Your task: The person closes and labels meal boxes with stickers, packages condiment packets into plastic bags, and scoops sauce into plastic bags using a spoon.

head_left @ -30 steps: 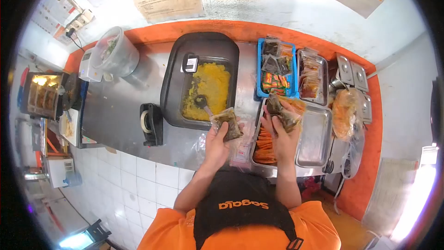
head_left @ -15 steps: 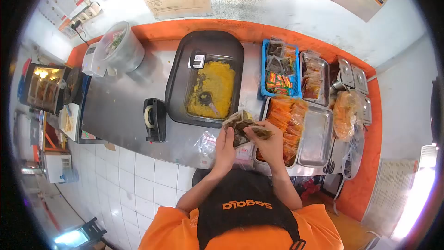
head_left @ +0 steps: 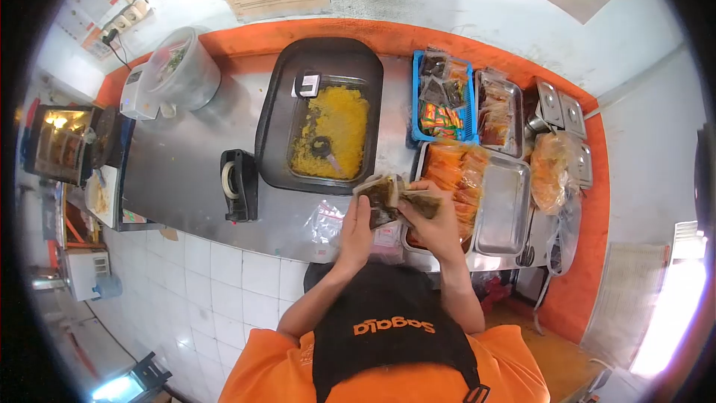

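My left hand [head_left: 356, 228] is closed on a small clear sachet [head_left: 379, 198] with dark greenish-brown contents. Close beside it, my right hand [head_left: 438, 228] grips another dark-filled sachet [head_left: 422, 202], thumb toward the left one. Both sachets are held up over the counter's front edge, their inner edges almost meeting. Whether more sachets are stacked behind them I cannot tell. Right of my right hand lies a metal tray of orange sachets [head_left: 466, 172]. A clear plastic bag [head_left: 325, 224] rests on the counter left of my left hand.
Behind my hands stands a black tray [head_left: 272, 142] with yellow crumbly food [head_left: 339, 123] and a scoop [head_left: 321, 146]. A tape dispenser [head_left: 239, 186] is to the left. A blue basket [head_left: 412, 116] of sachets, a bare metal tray [head_left: 503, 205] and a bag of orange food [head_left: 553, 172] are at right.
The sachet in my right hand has turned, showing more of its flat face, and both sachets sit more upright side by side. The whole view has shifted slightly.
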### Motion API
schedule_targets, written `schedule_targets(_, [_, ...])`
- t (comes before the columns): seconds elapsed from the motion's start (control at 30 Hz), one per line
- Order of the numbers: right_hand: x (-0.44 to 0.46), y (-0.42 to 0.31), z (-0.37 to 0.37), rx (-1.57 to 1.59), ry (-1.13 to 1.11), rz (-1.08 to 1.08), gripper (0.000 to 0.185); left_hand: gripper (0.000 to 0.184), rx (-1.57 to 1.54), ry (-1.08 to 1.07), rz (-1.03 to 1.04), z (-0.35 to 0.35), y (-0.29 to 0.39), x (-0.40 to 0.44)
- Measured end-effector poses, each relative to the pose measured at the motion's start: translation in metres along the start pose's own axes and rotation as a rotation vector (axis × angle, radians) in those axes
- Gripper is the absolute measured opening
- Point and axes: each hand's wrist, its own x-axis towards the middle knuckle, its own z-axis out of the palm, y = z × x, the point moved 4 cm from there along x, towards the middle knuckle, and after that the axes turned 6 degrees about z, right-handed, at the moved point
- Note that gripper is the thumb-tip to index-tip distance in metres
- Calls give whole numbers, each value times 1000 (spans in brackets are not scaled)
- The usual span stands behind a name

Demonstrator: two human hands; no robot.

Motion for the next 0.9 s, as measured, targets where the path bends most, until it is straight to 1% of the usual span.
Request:
schedule_targets(0.1, [-12,-13,17,-317,137,-252,35,42,120,-66,215,21,13,-5])
schedule_targets(0.2, [-23,-26,27,-550,79,-181,51,38,49,71,-151,10,7,-2])
schedule_targets(0.3, [-34,-16,32,-475,-32,-221,62,36,-275,77,-101,8,15,6])
schedule_targets(0.4, [-41,-11,31,-453,-31,-251,59,36,-195,87,-82,1,11,5])
schedule_targets(0.5, [-37,-23,13,-170,25,-20,53,37,-182,164,-8,3,12,7])
schedule_targets(0.6, [-30,-46,2,-226,89,-78,49,36,-65,73,13,-6,9,10])
schedule_targets(0.63, [-26,-47,5,-172,55,-20,48,36,-25,60,5,-5,6,8])
schedule_targets(0.7, [-14,-27,14,-307,72,-54,50,36,52,40,-6,-1,0,1])
schedule_targets(0.73, [-9,-23,17,-375,80,-72,51,36,-7,55,-22,1,5,0])
schedule_targets(0.77, [-6,-23,15,-415,105,-40,54,36,-66,71,-39,4,11,-4])
schedule_targets(0.87, [-4,-9,15,-363,85,96,53,37,-179,112,-40,5,17,-7])
schedule_targets(0.9, [-1,-4,16,-378,86,37,53,36,-206,132,-58,5,15,-7])
